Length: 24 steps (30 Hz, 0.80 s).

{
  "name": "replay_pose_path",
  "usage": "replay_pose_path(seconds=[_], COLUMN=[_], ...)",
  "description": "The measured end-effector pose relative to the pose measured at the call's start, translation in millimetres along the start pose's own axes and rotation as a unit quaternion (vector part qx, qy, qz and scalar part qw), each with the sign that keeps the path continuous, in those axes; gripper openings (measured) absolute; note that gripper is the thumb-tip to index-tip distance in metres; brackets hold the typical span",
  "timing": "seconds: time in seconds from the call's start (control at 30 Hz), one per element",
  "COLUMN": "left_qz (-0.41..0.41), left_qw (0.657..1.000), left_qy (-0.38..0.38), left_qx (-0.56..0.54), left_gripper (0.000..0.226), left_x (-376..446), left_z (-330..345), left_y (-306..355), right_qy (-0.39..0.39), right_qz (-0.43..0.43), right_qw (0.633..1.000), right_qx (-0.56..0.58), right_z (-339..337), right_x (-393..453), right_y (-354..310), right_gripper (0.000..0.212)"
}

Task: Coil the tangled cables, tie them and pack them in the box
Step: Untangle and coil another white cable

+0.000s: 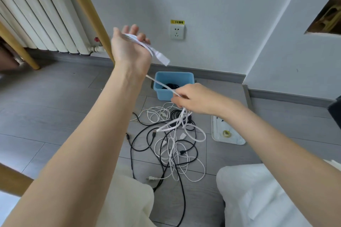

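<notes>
Both hands grip one flat white cable (162,84): left hand (129,46) fingers clenched round its coils, right hand (191,97) pinching it taut above the black-and-white tangle (171,145) on the floor, blue box (173,79) at 12 o'clock

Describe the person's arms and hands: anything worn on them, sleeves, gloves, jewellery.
Both forearms are bare as far as the frame shows; no sleeves reach into view. The left hand and right hand wear no gloves. No watch, bracelet or ring is visible on either wrist or on the fingers that show.
</notes>
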<state>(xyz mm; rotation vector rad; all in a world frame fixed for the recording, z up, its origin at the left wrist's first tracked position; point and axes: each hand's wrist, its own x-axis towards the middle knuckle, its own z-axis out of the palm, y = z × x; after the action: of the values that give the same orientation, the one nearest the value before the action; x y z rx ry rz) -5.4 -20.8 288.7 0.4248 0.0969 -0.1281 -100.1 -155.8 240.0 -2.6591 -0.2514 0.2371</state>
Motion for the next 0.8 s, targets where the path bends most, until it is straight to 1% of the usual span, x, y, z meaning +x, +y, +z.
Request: replay_pose_path(seconds=[0.07,0.1,0.13,0.17,0.2,0.23,0.3,0.33,0.37,0.4,0.47,0.57,0.67,0.7,0.73,0.77,0.8], left_qz=[0.067,0.099,0.12,0.124,0.104,0.056,-0.079,-0.135,-0.179,-0.212,-0.256,-0.299,-0.33,-0.344,-0.36,-0.374,-0.385], left_qw=[0.996,0.99,0.978,0.959,0.936,0.91,0.85,0.814,0.785,0.768,0.747,0.723,0.682,0.67,0.665,0.671,0.689], left_qy=[0.052,0.079,0.103,0.117,0.114,0.093,0.011,-0.041,-0.092,-0.135,-0.198,-0.271,-0.349,-0.371,-0.391,-0.41,-0.429], left_qx=[0.02,0.065,0.137,0.227,0.318,0.399,0.521,0.563,0.586,0.589,0.58,0.56,0.551,0.543,0.525,0.491,0.439], left_gripper=[0.025,0.024,0.024,0.024,0.026,0.028,0.035,0.042,0.048,0.054,0.059,0.049,0.035,0.032,0.031,0.031,0.03], left_x=[8,13,15,15,12,4,-14,-21,-26,-30,-32,-40,-47,-49,-49,-49,-48], left_z=[-2,-4,-6,-8,-8,-7,-8,-11,-14,-17,-20,-18,-16,-15,-14,-13,-11], left_y=[10,14,16,14,8,-1,-17,-23,-26,-27,-25,-23,-21,-21,-22,-23,-25], right_qy=[0.042,0.078,0.121,0.165,0.203,0.229,0.232,0.225,0.22,0.217,0.208,0.193,0.189,0.186,0.185,0.19,0.2], right_qz=[-0.016,-0.018,-0.018,-0.014,-0.013,-0.014,-0.014,-0.014,-0.011,-0.006,0.003,0.002,-0.004,-0.004,-0.001,0.004,0.011], right_qw=[0.999,0.997,0.992,0.986,0.978,0.97,0.946,0.935,0.932,0.935,0.947,0.964,0.981,0.982,0.983,0.982,0.979], right_qx=[0.001,0.008,0.014,0.021,0.04,0.084,0.226,0.275,0.289,0.279,0.245,0.185,0.044,0.018,0.011,0.018,0.031], right_z=[-2,-6,-11,-18,-26,-32,-42,-45,-46,-46,-45,-41,-34,-32,-29,-29,-30], right_x=[-1,-2,-2,-4,-5,-6,-9,-10,-10,-10,-10,-12,-11,-10,-9,-9,-7], right_y=[0,1,2,4,5,7,8,8,9,11,16,22,28,27,27,25,24], right_gripper=[0.036,0.038,0.039,0.04,0.04,0.04,0.037,0.035,0.034,0.034,0.034,0.036,0.035,0.035,0.035,0.033,0.032])
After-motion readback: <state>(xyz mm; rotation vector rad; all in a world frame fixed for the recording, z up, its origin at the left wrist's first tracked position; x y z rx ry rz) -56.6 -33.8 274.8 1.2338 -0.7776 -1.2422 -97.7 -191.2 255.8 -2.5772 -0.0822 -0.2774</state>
